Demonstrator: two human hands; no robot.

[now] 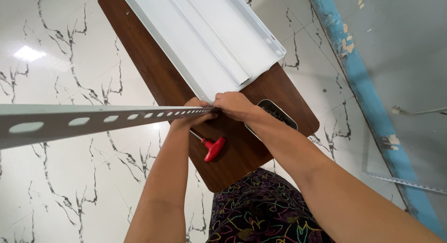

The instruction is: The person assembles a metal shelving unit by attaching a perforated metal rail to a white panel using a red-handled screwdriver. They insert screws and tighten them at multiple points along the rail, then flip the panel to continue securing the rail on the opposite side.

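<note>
My two hands, left hand (193, 113) and right hand (235, 105), meet at the near corner of a shelf panel (209, 33) lying on a board (242, 145), with a slotted angle bar (102, 119) running leftward from my fingertips. A T-handle tool (212, 147) lies on the board just below the fingers; a small tray (279, 115) sits right of them, under my right wrist.

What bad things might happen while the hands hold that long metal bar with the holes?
1. The slotted metal bar sticks far out past the brown table, held only at one end by the left hand and right hand; it might tip or swing.
2. Fingers sit where the bar meets the white shelf panel's corner, so they could get pinched.
3. The red-handled tool lies near the table edge and could be knocked off.
</note>
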